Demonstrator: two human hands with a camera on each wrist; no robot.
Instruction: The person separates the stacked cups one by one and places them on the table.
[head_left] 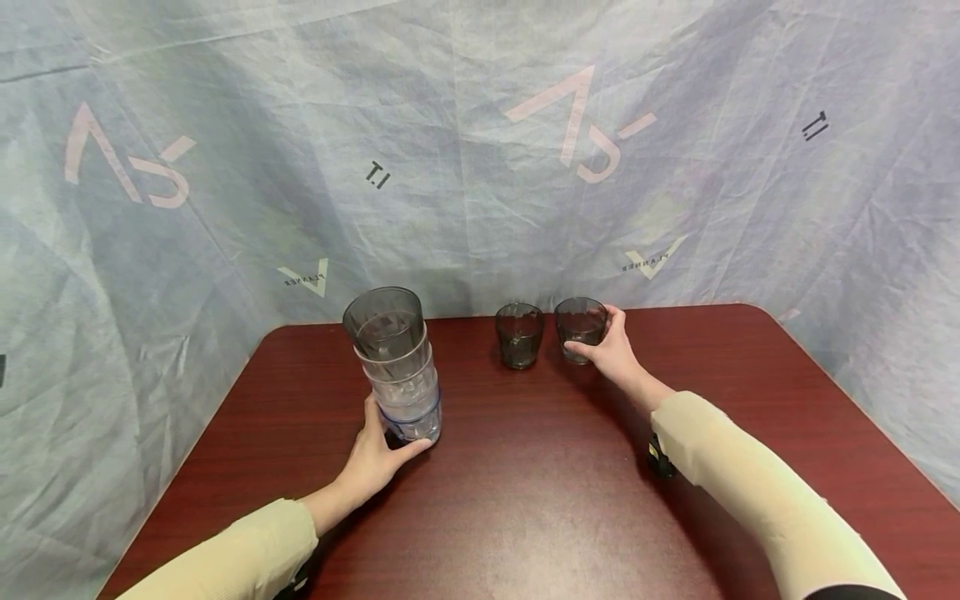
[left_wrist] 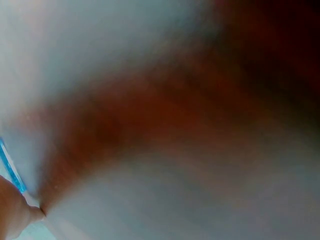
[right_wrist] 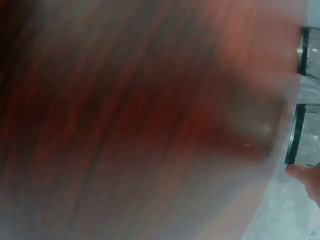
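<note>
In the head view, left of centre, grasping the base of a glass stack (head_left: 396, 371) with the left grip (head_left: 375, 456); right of centre, grasping a smoky glass (head_left: 579, 321) on the desk (head_left: 517, 475) with the right grip (head_left: 613, 354), near a second glass (head_left: 519, 335). In the left wrist view, badly blurred, showing a blue rim (left_wrist: 11, 167) and perhaps the thumb (left_wrist: 15, 215) at lower left. In the right wrist view, touching the smoky glass with a fingertip (right_wrist: 299, 172) at the right edge.

Bare hands (head_left: 372, 457), cream sleeves (head_left: 738, 477), small black devices (head_left: 662, 460) under the cuffs
</note>
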